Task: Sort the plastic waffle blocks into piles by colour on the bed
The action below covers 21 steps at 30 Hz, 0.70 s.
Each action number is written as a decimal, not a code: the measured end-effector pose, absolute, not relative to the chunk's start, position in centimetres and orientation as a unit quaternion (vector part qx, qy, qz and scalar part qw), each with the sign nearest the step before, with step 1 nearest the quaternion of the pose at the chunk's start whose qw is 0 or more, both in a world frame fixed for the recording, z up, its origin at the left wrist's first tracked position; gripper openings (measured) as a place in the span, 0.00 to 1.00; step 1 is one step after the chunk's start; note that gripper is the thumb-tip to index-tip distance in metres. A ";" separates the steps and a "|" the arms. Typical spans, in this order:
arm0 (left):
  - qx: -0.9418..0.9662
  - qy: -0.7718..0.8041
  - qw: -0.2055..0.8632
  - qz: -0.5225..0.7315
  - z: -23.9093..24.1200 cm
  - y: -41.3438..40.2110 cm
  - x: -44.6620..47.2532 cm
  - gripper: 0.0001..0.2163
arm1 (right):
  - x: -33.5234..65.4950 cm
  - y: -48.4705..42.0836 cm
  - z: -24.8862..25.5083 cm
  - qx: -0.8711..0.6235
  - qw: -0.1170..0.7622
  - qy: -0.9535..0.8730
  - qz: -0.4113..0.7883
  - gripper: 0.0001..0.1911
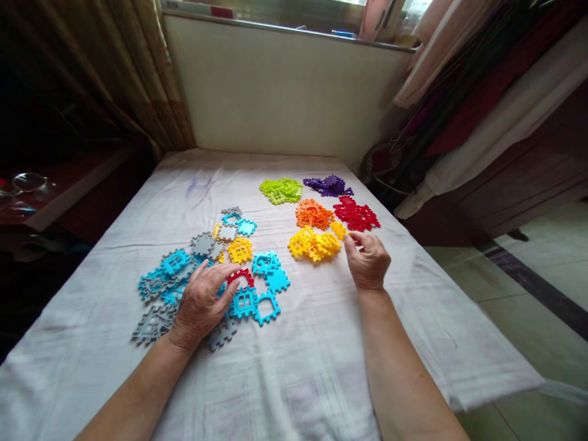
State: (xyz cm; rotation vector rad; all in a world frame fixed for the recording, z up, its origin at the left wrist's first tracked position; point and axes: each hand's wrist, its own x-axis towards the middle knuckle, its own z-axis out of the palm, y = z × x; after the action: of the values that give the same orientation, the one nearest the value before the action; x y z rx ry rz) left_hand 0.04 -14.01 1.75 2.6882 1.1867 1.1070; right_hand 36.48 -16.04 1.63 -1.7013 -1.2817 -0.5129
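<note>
My right hand [369, 260] pinches a small yellow interlocking tile [339, 230] between thumb and fingertips, at the right edge of a pile of yellow tiles [313, 244]. Over the mixed pile on the left, my left hand [202, 303] has its thumb and forefinger closed on a red interlocking tile [248, 277] with an arched opening. Blue tiles [243, 302] and grey tiles [154, 324] lie around and partly beneath that hand. Just beyond it are a yellow window tile [240, 250] and more grey tiles [202, 243].
Sorted piles lie farther back: orange tiles [315, 214], red tiles [357, 214], lime green tiles [281, 190] and purple tiles [329, 185]. A pale cloth [294, 380] covers the table, which meets a wall [285, 92]. Clothes [496, 135] hang at the right; a side cabinet [92, 177] stands left.
</note>
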 end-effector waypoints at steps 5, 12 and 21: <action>0.869 0.380 0.024 0.317 1.8 -13.9 -0.2 0.12 | 38.2 -16.2 0.0 -0.741 0.421 -0.485 -0.195 0.11; 0.869 0.393 0.047 0.298 1.6 -14.0 -0.4 0.13 | 36.9 -16.1 -0.1 -0.740 0.389 -0.530 -0.145 0.10; 0.880 0.386 0.078 0.267 1.9 -14.0 -0.5 0.12 | 34.2 -16.0 0.6 -0.690 0.396 -0.585 -0.154 0.12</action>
State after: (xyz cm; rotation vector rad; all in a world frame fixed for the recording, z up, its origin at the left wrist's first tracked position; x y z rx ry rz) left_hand -0.48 -14.05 1.93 2.6342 1.1549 0.8002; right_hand 34.20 -15.98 0.64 -1.7492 -1.4830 -0.3906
